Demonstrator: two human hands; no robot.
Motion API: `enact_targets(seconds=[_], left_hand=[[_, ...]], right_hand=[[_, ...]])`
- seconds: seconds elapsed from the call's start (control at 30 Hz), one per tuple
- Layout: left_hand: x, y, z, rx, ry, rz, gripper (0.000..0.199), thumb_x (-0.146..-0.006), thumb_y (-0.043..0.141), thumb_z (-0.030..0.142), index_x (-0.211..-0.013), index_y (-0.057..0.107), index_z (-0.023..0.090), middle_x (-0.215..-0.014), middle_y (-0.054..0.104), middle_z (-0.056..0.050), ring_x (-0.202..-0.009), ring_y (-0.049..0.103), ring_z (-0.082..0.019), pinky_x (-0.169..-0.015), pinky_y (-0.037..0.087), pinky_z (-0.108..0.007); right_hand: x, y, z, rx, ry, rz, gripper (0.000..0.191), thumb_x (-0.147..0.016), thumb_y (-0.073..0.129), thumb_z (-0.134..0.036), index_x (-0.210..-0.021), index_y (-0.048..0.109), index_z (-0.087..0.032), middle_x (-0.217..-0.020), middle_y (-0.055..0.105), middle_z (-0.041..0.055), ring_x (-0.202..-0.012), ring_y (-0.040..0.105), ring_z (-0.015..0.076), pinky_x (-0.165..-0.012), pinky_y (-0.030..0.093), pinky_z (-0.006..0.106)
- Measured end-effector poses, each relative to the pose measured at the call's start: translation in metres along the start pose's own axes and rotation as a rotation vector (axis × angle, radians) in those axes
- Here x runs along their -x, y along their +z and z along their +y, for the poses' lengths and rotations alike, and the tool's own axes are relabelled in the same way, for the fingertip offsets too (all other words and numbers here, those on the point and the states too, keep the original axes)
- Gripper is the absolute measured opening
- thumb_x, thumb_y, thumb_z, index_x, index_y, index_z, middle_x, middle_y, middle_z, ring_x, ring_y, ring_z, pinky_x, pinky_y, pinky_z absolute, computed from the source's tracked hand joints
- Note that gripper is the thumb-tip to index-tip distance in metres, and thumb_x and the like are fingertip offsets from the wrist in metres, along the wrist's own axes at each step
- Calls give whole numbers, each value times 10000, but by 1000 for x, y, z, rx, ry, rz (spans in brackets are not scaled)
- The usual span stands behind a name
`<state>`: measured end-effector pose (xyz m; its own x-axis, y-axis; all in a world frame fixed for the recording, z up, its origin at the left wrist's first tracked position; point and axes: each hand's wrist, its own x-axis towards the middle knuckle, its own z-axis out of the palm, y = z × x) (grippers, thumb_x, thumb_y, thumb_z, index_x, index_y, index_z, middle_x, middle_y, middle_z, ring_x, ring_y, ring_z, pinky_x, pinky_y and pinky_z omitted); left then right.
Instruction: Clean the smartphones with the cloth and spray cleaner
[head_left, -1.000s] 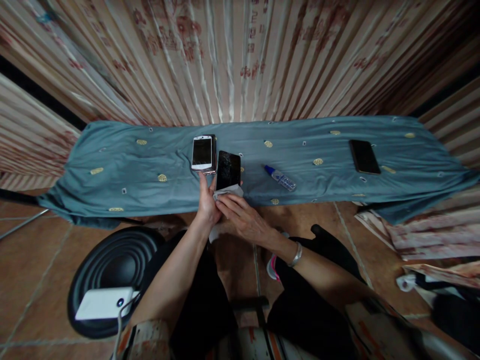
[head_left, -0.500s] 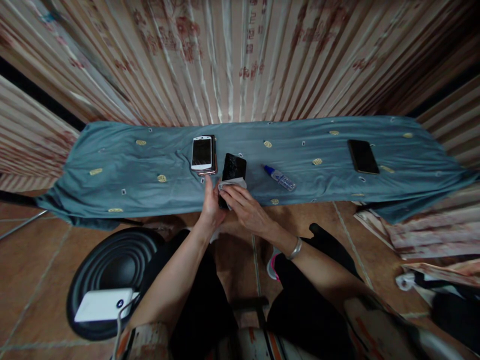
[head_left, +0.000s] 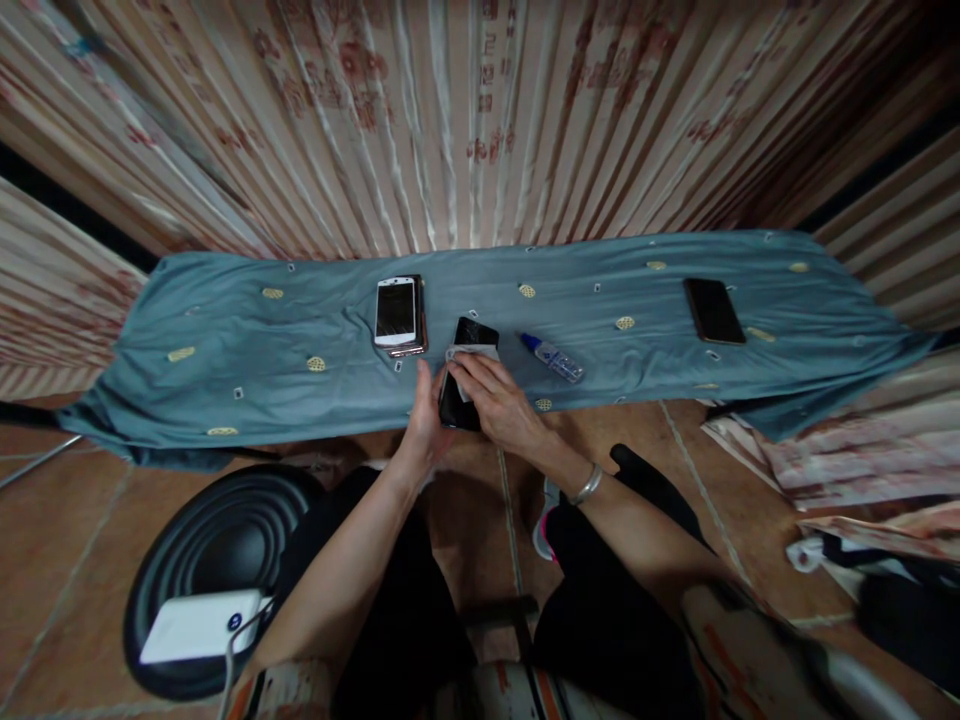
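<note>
The pale cloth (head_left: 489,351), gripped by the right hand (head_left: 511,408), has been moved up the black phone (head_left: 456,408), so its lower part is now uncovered. The phone is held by the left hand (head_left: 425,428), between the white phone (head_left: 395,310) and the blue-capped bottle (head_left: 556,360).

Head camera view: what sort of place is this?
Probably a room in a home, though that is a judgement: printed curtains hang close behind a narrow surface draped with a patterned blue-green cloth, above a tiled floor.
</note>
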<state>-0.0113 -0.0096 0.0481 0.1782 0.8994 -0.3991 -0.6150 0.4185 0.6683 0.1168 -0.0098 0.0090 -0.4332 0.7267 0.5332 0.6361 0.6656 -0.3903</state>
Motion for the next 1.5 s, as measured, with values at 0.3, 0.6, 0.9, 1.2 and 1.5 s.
enact_targets(seconds=[0.3,0.6,0.9,1.2,1.5], left_hand=[[3,3,-6,-13,-32,-54,589,-987,321,580,-1319,629,203,-1286,688,-105,-1256,610,-269,-1056,486,-428],[5,9,-10,11,-58,-54,570,-1009,303,528,-1353,608,190,-1236,716,-99,-1255,611,-259,-1068,463,-401],[6,9,-12,7,-86,-92,586,-992,305,572,-1350,610,221,-1230,719,-91,-1181,652,-284,-1014,507,-430],[3,-1,-6,7,-78,-110,619,-989,282,595,-1386,570,218,-1215,722,-102,-1092,688,-276,-954,542,-428],[-2,-7,-1,-4,-48,-104,659,-996,214,594,-1320,611,179,-1141,745,-117,-1098,690,-274,-935,555,-422]], right_hand=[[-3,-4,14,26,72,14,526,-981,325,-73,-1483,462,-151,-1504,498,142,-1421,400,250,-1180,385,504],[-10,-11,23,38,123,34,524,-981,308,-80,-1478,466,-132,-1501,498,148,-1413,399,254,-1183,376,503],[-13,-15,31,39,156,61,539,-967,293,-86,-1472,473,-139,-1500,499,137,-1395,417,254,-1175,377,503],[-12,-14,37,51,194,60,547,-959,291,-108,-1479,459,-123,-1493,504,144,-1383,432,264,-1173,370,512],[-8,-11,46,17,234,107,521,-973,305,-144,-1463,480,-125,-1464,524,160,-1365,455,268,-1154,391,518]])
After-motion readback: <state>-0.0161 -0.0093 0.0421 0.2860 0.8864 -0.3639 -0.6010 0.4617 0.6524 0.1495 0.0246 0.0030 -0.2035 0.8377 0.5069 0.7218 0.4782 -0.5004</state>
